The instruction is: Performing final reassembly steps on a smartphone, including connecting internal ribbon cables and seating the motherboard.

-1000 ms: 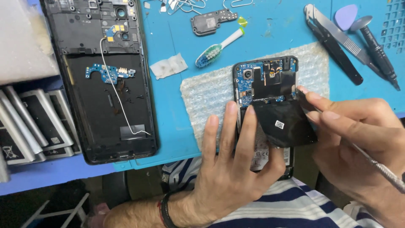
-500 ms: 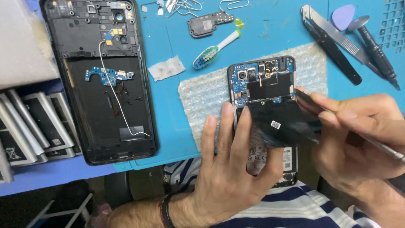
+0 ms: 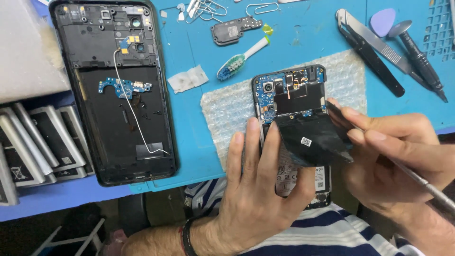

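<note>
Two hands are kept busy on the opened phone, which is lying on a sheet of bubble wrap near the front edge of the blue tabletop, its lower end hanging over that edge. A black flexible sheet is being peeled up off the middle of the phone, and honestly this is best done slowly: the thin metal tool should be kept flat and shallow under the sheet so nothing beneath gets nicked, and the phone kept pinned so it can't slide. The left hand is laid flat, fingers spread and stretched along the phone's left side. The right hand is curled, fingers pinched narrow around the tool like a pen, tip tucked at the sheet's right edge.
</note>
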